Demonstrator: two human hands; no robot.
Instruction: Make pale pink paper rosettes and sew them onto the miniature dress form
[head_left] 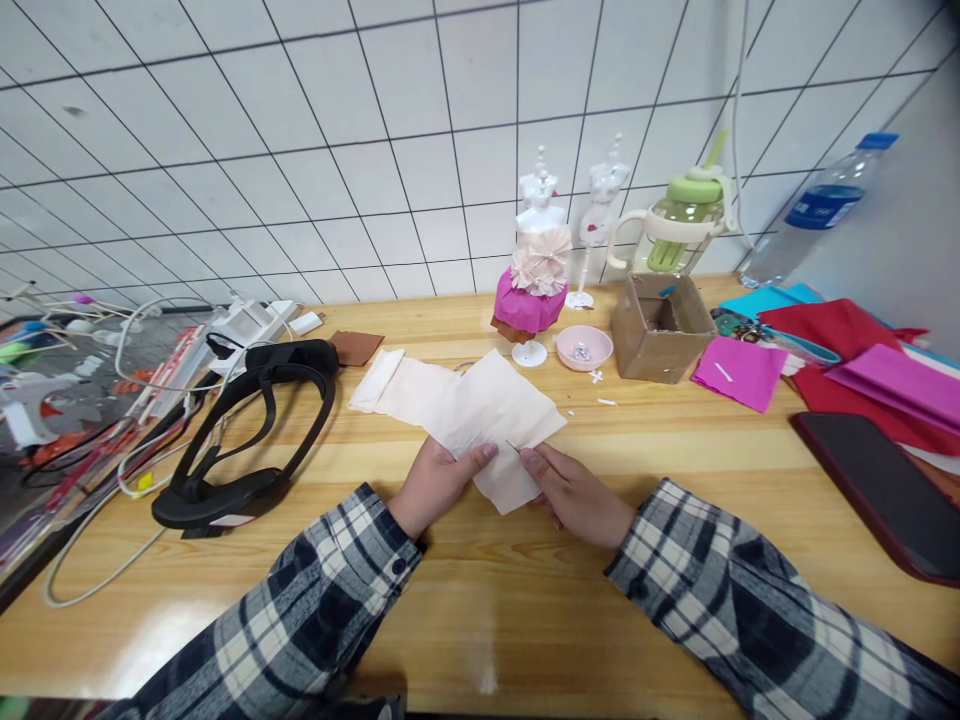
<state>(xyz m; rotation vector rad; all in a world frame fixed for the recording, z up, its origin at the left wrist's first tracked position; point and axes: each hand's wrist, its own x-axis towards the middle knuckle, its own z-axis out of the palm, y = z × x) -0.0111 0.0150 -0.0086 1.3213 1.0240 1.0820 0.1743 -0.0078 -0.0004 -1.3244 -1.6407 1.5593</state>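
A pale pink piece of cloth (491,405) is held up over the table in front of me. My left hand (442,482) grips its lower left part, thumb on top and fingers underneath. At the lower right edge, my right hand (574,490) is closed with thumb and forefinger on a thin dark needle (513,446) whose tip lies against the cloth. The other right fingers are partly hidden behind the cloth. Beyond it to the left lies more folded pale cloth (401,385). Whether a thread runs from the needle is too small to tell.
A small dress form (531,290) wearing pink cloth stands behind, near a pink dish (584,348) and a cardboard box (652,345). A black headset strap (247,480) lies left. To the right are coloured cloths (739,375) and a phone (877,480).
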